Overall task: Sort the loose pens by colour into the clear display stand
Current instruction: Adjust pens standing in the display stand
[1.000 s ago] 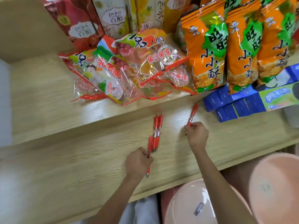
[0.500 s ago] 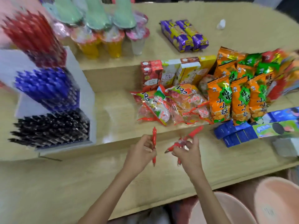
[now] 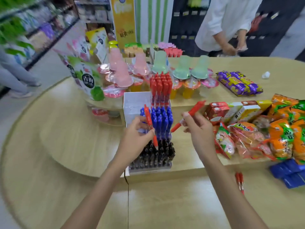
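Head view: my left fingers (image 3: pixel 142 121) pinch a red plastic pen (image 3: pixel 149 119), right fingers (image 3: pixel 188 116) a second red pen (image 3: pixel 194 109); clear display stand (image 3: pixel 132 103) holds red, blue, black rows.

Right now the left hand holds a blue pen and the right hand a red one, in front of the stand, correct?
Not quite. In the head view the left hand pinches a red pen, not a blue one; it merely crosses the blue pens in the stand. The right hand does hold a second red pen.
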